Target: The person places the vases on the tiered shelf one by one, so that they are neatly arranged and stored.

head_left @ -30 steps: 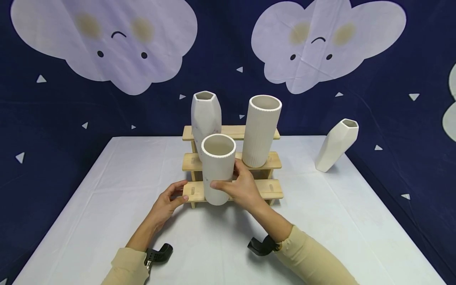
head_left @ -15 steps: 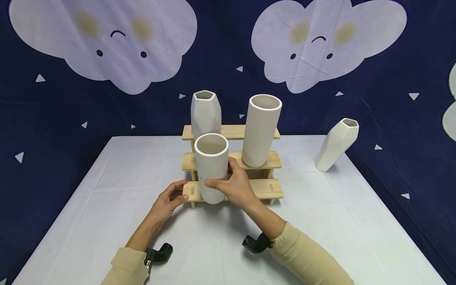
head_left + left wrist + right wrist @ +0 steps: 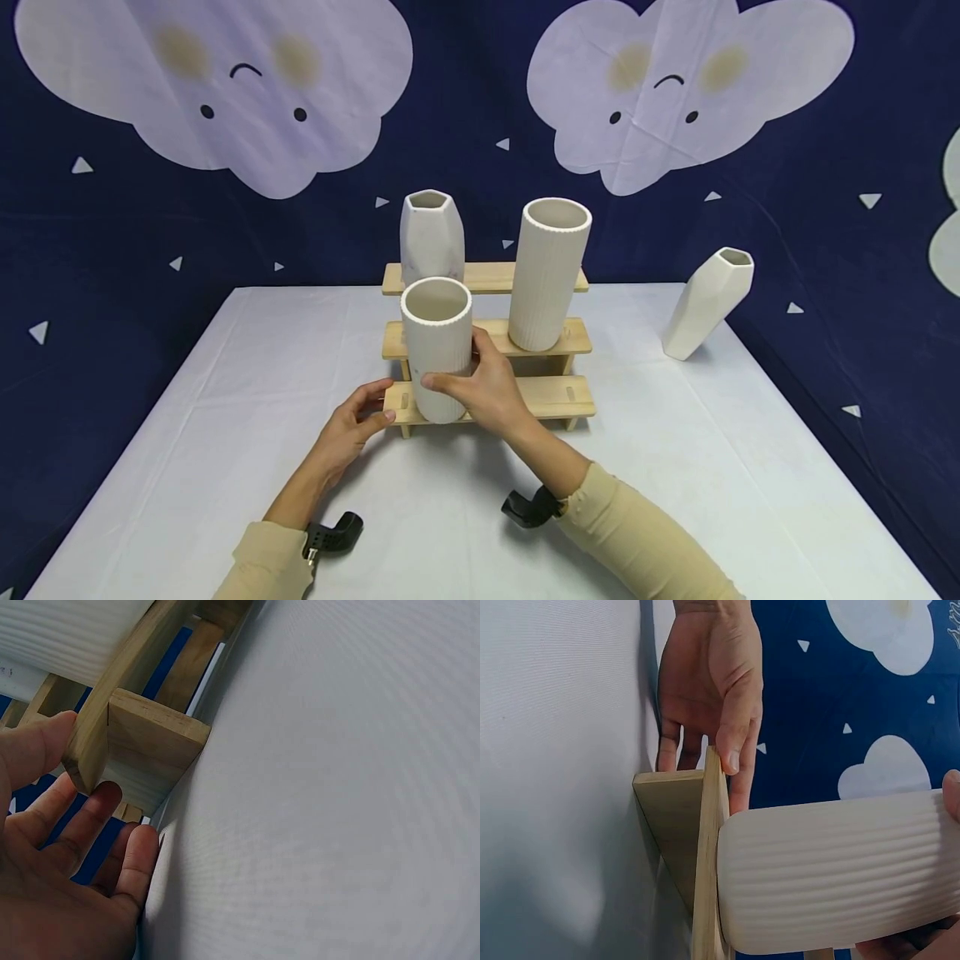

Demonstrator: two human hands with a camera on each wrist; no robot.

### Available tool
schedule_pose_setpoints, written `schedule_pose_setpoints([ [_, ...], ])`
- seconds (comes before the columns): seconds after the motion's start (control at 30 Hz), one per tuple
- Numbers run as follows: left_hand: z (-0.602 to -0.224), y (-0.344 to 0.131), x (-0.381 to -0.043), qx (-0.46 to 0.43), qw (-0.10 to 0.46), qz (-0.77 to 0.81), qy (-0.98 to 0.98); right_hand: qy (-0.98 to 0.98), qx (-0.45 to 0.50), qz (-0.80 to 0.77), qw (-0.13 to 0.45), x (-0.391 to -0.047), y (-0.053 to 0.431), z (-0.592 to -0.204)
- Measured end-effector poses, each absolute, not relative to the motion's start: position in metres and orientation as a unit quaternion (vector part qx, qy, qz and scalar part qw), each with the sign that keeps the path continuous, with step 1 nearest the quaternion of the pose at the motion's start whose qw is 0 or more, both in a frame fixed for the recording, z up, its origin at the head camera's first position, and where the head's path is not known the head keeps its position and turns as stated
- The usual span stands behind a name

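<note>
My right hand [image 3: 486, 383] grips a white ribbed cylindrical vase [image 3: 437, 346] from its right side, thumb across the front. The vase stands upright at the left part of the lowest step of a wooden three-step stand [image 3: 547, 398]; in the right wrist view the base of the ribbed vase [image 3: 832, 874] sits right at the board. My left hand [image 3: 356, 425] pinches the left end of that lowest board, thumb on top and fingers beneath, as the left wrist view shows of the board end [image 3: 94, 742].
A taller ribbed vase [image 3: 550, 275] stands on the middle step at right. Behind the held vase is a faceted marbled vase [image 3: 432, 242], its lower part hidden. Another faceted white vase [image 3: 707, 304] stands on the white-covered table [image 3: 675, 467] at right. A dark cloud-print cloth [image 3: 465, 108] hangs behind.
My right hand has shifted the ribbed vase leftward along the lowest step and slightly back. My left hand stays at the board's end.
</note>
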State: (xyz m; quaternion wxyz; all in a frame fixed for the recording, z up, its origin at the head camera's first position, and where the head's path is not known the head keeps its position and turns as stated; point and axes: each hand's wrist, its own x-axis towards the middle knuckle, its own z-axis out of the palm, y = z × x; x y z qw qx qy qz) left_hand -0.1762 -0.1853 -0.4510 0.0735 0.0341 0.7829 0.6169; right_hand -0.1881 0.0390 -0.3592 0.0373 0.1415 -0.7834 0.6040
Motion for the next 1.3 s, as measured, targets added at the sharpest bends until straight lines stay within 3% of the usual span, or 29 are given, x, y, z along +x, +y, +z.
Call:
schedule_pose_setpoints([
  [0.93, -0.4483, -0.1848, -0.1752, 0.042, 0.075, 0.622, 0.778, -0.797, 0.136, 0.584, 0.067, -0.1894, 0.0321, -0.364],
  [1.3, -0.4466, -0.1842, -0.1742, 0.038, 0.075, 0.626, 0.775, -0.788, 0.141, 0.598, 0.039, -0.1901, 0.0351, -0.3643],
])
